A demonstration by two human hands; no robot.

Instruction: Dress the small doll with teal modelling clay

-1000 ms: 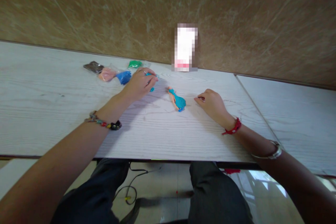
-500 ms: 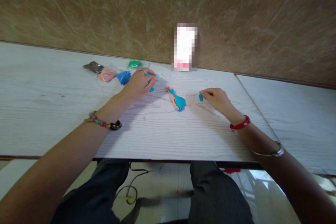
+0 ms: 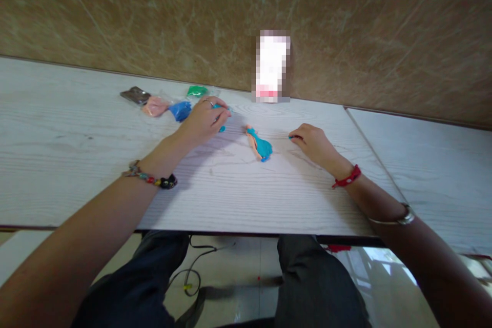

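Observation:
On the white wood-grain table (image 3: pixel 230 189) lies a small flat clay figure (image 3: pixel 262 146), with a turquoise dress-like shape and peach edges. To its left, my left hand (image 3: pixel 207 118) is closed around turquoise clay (image 3: pixel 222 129); bits of it show between and below the fingers. Right of the figure, my right hand (image 3: pixel 313 141) pinches a small piece of turquoise clay (image 3: pixel 290 137), mostly covered by the fingertips. Neither hand touches the figure.
Beyond my left hand lie clear packets of clay: dark grey (image 3: pixel 135 95), peach (image 3: pixel 156 106), blue (image 3: pixel 180 111) and green (image 3: pixel 197 91). A blurred-out upright phone-like screen (image 3: pixel 272 64) leans on the brown marbled wall (image 3: pixel 172 20). The table's front edge runs above my legs.
My right hand has turned and shifted slightly left and up, so its turquoise clay is now mostly hidden by the fingers. My left hand and the figure stay put.

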